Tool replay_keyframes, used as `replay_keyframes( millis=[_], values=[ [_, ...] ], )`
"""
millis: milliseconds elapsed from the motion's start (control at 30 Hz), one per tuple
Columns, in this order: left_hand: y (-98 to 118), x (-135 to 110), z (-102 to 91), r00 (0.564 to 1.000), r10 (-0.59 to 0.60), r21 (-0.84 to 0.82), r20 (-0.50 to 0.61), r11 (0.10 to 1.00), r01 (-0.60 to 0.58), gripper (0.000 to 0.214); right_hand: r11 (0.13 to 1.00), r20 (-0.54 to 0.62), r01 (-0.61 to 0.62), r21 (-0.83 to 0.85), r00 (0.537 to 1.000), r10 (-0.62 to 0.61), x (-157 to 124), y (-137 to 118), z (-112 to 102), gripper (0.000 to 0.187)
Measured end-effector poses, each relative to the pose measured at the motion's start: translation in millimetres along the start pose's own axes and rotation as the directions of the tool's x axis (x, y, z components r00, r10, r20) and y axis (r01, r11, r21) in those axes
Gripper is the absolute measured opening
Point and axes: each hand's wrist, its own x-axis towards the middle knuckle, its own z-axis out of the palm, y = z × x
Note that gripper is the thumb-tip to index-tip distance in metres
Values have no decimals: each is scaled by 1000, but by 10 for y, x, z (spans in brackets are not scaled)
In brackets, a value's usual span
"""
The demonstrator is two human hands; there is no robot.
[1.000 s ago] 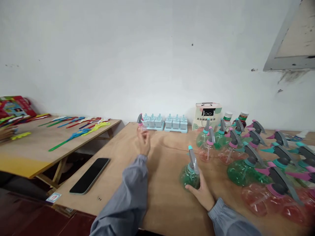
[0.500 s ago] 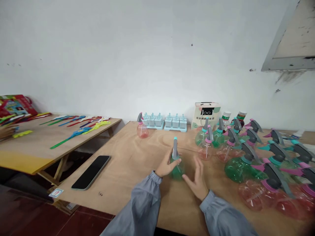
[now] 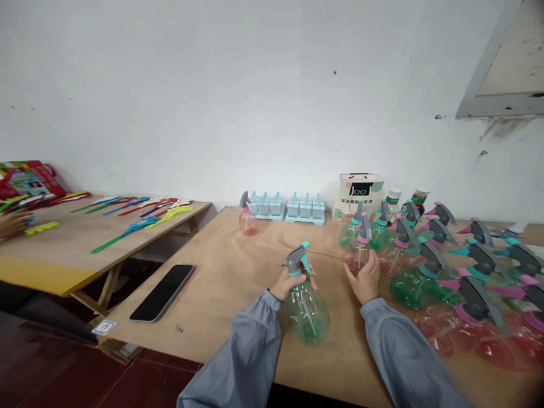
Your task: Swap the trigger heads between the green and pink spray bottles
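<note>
My left hand [image 3: 284, 283] is closed round the neck of a green spray bottle [image 3: 307, 310] with a grey and teal trigger head, held over the plywood table [image 3: 221, 283]. My right hand [image 3: 365, 277] reaches toward a pink spray bottle [image 3: 357, 254] at the near edge of the bottle group, fingers apart and touching or almost touching it. A lone pink spray bottle [image 3: 247, 215] stands at the far left of the table by the wall.
Several green and pink spray bottles [image 3: 442, 272] crowd the table's right side. Blue ice-lolly moulds [image 3: 289, 207] and a small carton [image 3: 360, 195] sit by the wall. A black phone [image 3: 162, 292] lies near the left edge. A side table [image 3: 63, 249] holds coloured sticks.
My left hand has lifted the green bottle toward me and turned it. My right hand has let go of it and moved right and forward to the pink bottle.
</note>
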Motion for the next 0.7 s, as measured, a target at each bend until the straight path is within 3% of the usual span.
replay_keyframes(
  millis=[200, 400, 600, 700],
  values=[
    [11, 7, 37, 999, -18, -24, 33, 1000, 19, 60, 1000, 17, 4, -15, 1000, -3, -31, 50, 20, 93],
    [-5, 11, 14, 994, -105, -59, 40, 992, 107, 52, 1000, 22, 2, -22, 1000, -2, -36, 128, 71, 93],
    [14, 40, 32, 997, -35, -12, 74, 999, 36, 63, 1000, 11, 24, -4, 1000, -24, -60, 208, 98, 92],
    [-13, 41, 37, 999, -34, 8, 27, 999, 34, 61, 1000, 19, 27, 7, 999, -27, -62, 236, 91, 94]
  ],
)
